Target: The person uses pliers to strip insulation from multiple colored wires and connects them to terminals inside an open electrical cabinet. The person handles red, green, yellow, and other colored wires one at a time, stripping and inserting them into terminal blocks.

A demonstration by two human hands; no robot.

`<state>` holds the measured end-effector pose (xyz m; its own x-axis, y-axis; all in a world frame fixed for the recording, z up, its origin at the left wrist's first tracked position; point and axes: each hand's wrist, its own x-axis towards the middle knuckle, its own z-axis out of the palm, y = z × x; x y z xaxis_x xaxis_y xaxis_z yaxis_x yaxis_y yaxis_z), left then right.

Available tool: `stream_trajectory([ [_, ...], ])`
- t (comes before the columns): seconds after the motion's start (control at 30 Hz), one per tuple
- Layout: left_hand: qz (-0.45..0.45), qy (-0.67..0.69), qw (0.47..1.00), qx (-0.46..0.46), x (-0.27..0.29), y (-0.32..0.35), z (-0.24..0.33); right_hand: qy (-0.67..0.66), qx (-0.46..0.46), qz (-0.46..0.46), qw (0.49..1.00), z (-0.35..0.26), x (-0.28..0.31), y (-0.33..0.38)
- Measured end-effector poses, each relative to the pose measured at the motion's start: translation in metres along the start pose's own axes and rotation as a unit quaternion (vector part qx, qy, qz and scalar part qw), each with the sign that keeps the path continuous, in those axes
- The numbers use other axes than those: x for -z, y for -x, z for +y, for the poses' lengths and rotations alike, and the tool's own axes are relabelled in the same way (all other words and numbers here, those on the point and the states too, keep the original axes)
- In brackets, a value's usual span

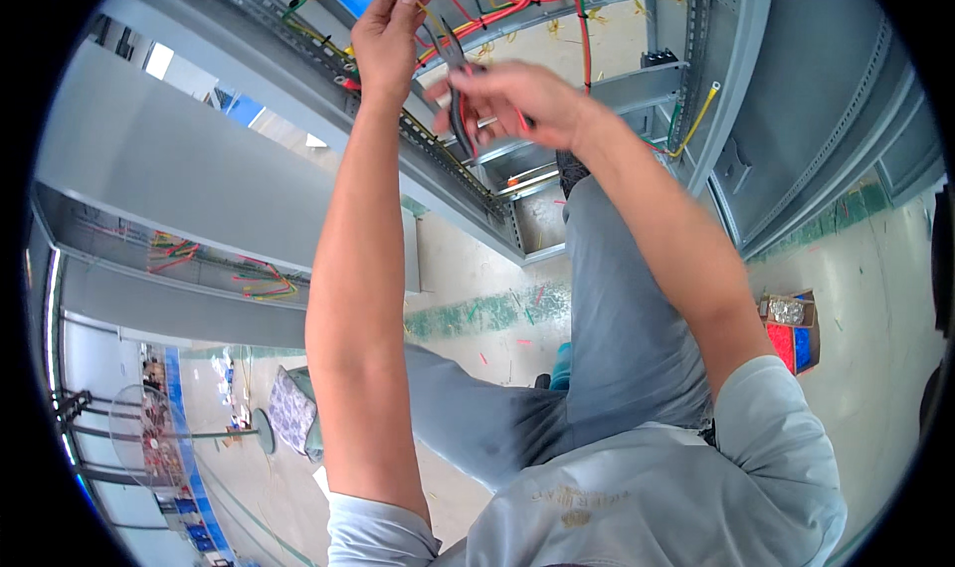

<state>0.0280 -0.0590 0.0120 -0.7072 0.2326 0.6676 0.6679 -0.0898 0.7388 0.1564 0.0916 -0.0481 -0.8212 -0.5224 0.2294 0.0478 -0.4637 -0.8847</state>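
Note:
My left hand (386, 42) is raised at the top of the view, with thumb and fingers pinched on the end of a thin yellow wire (425, 7). Just right of it, my right hand (517, 99) holds a pair of pliers (455, 58) with black-and-red handles. The jaws point up toward the pinched wire; whether they touch it I cannot tell. Motion blurs the right hand a little. Behind both hands, a bundle of red wires (512, 8) runs across the open grey metal cabinet frame (607, 94).
A yellow wire with a ring terminal (714, 90) sticks out at the cabinet's right side. On the floor, a box (816, 343) holds red and blue parts. Wire scraps (524, 342) lie about. A patterned cushion (291, 413) and a round-based fan (264, 432) stand at left.

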Motion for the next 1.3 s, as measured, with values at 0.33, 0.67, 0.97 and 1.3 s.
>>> stream_trajectory([
  [0.33, -0.018, -0.015, 0.999, 0.046, 0.009, -0.005, 0.005, -0.002, 0.020, -0.024, 0.999, -0.040, 0.021, -0.036],
  [0.67, -0.036, -0.035, 0.998, 0.023, 0.008, -0.004, 0.005, -0.003, 0.025, -0.041, 0.999, -0.041, 0.032, -0.039],
  [0.97, -0.055, -0.023, 0.998, 0.021, 0.014, -0.006, 0.003, -0.059, 0.021, -0.073, 0.995, -0.044, 0.028, -0.042],
  [1.3, -0.035, -0.087, 0.994, -0.061, 0.006, 0.001, 0.002, -0.033, 0.017, -0.049, 0.998, -0.054, 0.019, -0.041],
])
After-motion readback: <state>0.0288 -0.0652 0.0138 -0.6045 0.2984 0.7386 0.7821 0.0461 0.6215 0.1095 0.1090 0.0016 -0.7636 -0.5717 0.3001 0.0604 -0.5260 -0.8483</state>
